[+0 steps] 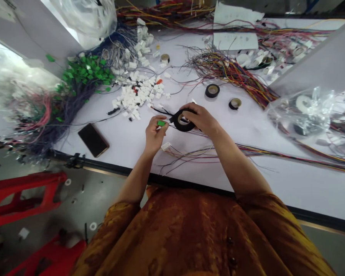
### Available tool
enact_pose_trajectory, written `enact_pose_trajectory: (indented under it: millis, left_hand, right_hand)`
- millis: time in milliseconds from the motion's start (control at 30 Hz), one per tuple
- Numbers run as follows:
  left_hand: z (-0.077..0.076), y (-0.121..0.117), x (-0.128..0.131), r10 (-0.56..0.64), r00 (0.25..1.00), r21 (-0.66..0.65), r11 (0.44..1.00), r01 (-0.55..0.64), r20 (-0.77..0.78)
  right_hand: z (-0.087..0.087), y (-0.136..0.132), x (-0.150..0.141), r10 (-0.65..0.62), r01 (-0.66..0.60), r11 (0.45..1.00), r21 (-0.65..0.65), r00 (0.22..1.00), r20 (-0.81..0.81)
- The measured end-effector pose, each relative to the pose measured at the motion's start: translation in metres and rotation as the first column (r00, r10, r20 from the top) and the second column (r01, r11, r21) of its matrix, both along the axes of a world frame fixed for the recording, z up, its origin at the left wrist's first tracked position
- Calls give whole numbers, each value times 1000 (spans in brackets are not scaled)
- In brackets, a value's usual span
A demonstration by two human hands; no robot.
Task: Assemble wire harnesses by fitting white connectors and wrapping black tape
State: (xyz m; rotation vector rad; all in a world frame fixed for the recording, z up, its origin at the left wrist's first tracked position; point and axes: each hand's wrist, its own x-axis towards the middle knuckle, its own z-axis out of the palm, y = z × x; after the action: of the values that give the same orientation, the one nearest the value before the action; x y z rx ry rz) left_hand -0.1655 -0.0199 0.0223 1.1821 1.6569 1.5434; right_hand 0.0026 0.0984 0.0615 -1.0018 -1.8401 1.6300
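head view: a black tape roll (177, 122) mid-frame, held in the closed right grip (202, 118) — the left grip (154, 134) pinches a green connector (161, 123). loose wires (247, 148) lie to the lower right on the surface (126, 142) — a sagging roll could snag them.

Phone (93, 140) lies left of the hands, on the table (126, 143).

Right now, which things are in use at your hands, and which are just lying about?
In use:
- green connector, in the left hand
- black tape roll, in the right hand
- dark wires beside that roll

Lying about:
- phone
- loose tape rolls
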Motion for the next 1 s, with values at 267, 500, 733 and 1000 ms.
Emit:
enact_pose_trajectory:
  millis: [267, 500, 733, 1000]
  left_hand:
    - [2, 6, 7, 26, 991, -61, 998, -18, 135]
    - [13, -4, 21, -10, 989, -37, 999, 15, 147]
    - [17, -18, 29, -89, 970, 84, 990, 111, -226]
    - [7, 0, 18, 120, 983, -73, 991, -110, 141]
  right_hand:
    - [-4, -50, 9, 25, -92, 901, 424, 987, 159]
    - [-20, -67, 3, -184, 170, 937, 304, 983, 18]
    - [-18, -9, -32, -74, 48, 832, -553, 997, -24]
    - [-38, -82, 24, -128, 135, 952, 273, 991, -43]
